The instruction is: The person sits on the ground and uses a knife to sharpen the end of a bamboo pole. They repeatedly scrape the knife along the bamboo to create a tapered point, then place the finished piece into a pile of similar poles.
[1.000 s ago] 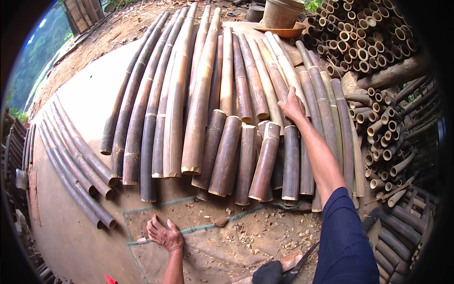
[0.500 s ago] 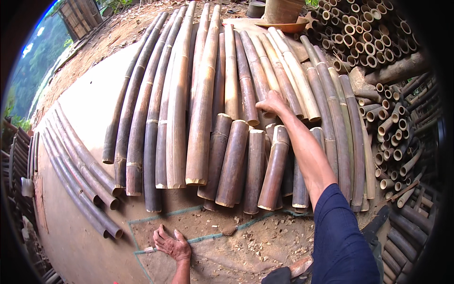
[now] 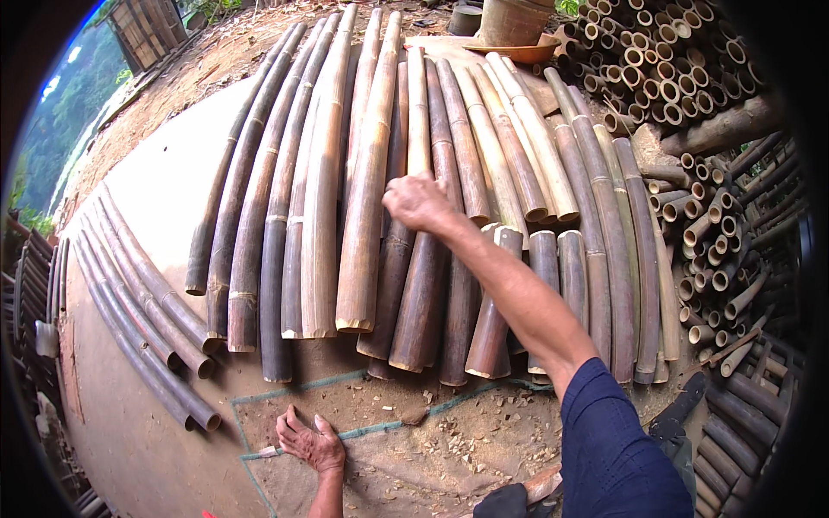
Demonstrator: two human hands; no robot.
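A row of long bamboo halves [image 3: 363, 198] lies side by side on a pale concrete slab [image 3: 164, 198], curved sides up. My right hand [image 3: 419, 203] reaches far forward and rests on a dark brown bamboo piece [image 3: 427, 285] in the middle of the row, fingers curled over it. My left hand [image 3: 309, 442] is flat on the dusty ground near me, fingers spread, holding nothing. My right sleeve [image 3: 613, 449] is dark blue.
A stack of round bamboo tubes [image 3: 691, 78] fills the right side, open ends facing me. Several thin dark strips [image 3: 138, 311] lie at the left. A clay pot on a dish [image 3: 514, 26] stands at the back. Chips litter the ground sheet [image 3: 449, 440].
My right hand has swept leftward across the bamboo row, from the right-hand pieces to the middle ones. My view has moved closer. The left hand stays planted on the ground.
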